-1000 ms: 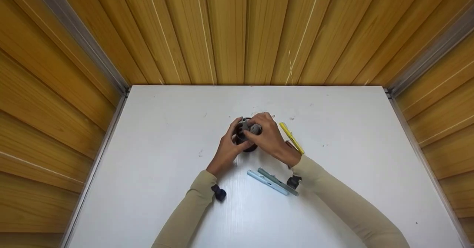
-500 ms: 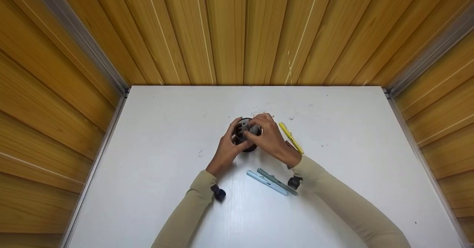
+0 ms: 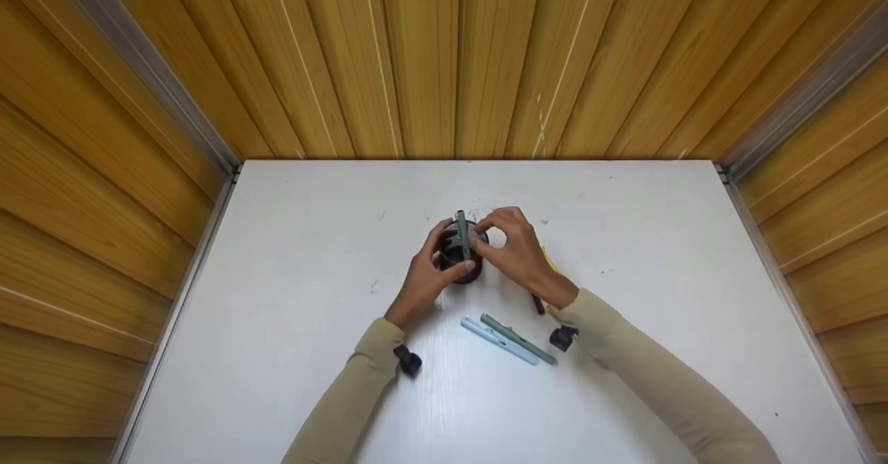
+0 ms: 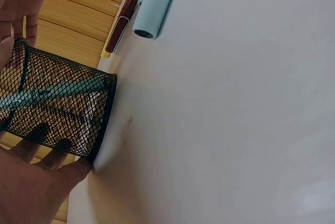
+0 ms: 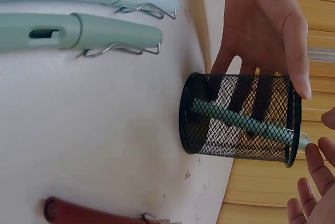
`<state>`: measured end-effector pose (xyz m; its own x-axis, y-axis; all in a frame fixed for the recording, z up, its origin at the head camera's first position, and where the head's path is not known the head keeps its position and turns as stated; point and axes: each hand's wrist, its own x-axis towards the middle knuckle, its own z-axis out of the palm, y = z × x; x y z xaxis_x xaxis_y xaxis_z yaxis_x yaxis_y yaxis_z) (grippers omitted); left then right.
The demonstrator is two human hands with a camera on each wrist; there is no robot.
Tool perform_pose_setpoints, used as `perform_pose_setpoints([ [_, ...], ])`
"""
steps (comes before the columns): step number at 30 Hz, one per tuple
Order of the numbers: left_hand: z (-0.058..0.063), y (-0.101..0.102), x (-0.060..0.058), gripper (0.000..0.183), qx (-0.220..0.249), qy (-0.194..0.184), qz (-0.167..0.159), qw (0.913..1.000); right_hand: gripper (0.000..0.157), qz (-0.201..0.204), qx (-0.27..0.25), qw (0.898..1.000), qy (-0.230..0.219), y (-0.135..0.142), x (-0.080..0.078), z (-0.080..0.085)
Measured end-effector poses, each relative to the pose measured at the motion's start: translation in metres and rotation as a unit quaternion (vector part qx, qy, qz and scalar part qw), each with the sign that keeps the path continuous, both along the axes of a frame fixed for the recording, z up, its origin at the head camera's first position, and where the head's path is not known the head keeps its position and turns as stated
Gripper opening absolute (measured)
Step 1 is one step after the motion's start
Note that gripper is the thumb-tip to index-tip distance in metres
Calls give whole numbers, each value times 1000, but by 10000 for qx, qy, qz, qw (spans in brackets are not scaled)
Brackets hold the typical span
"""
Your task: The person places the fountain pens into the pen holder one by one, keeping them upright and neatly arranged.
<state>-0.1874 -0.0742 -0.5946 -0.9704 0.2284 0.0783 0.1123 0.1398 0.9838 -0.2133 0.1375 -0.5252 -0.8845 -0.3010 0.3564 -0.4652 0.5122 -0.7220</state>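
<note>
My left hand grips a black mesh pen holder, fingers and thumb on either side of it. A green pen leans inside, its top resting past the far rim and its lower end at the bottom. Beside the rim, my right hand has its thumb and forefinger apart; in the right wrist view a fingertip is at the pen's top, and whether it touches is hard to tell. Nearer me on the white table lie a light blue pen and another green pen, side by side.
A dark red pen lies under the right forearm, and a yellow pen is partly hidden by that wrist. Wood-patterned panels stand behind the white table and along both sides.
The green pen, earlier upright in my right fingers over the holder, now leans against the far rim. My right hand has let go and shifted slightly right. The left hand stays put.
</note>
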Motion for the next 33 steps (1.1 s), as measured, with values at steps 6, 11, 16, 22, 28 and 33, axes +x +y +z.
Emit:
perform_pose_setpoints([
  [6,0,1,-1,90,-120,-16,49,9999,14,-87,-74,9998,148,14,-4,-5],
  [11,2,1,0,93,-184,-72,67,9998,14,-248,-74,9996,104,25,-6,-9],
  [16,2,0,1,94,-215,-61,82,9997,16,-455,-27,9989,-146,34,-6,-14],
  [22,3,0,2,95,-188,-53,88,9998,18,-710,93,9968,-356,45,-7,-20],
  [28,3,1,3,94,-178,-6,98,9998,18,-858,114,9954,-421,56,-10,-27],
  [33,3,1,3,94,-178,2,90,9998,19,-989,69,9932,-618,65,-10,-33],
])
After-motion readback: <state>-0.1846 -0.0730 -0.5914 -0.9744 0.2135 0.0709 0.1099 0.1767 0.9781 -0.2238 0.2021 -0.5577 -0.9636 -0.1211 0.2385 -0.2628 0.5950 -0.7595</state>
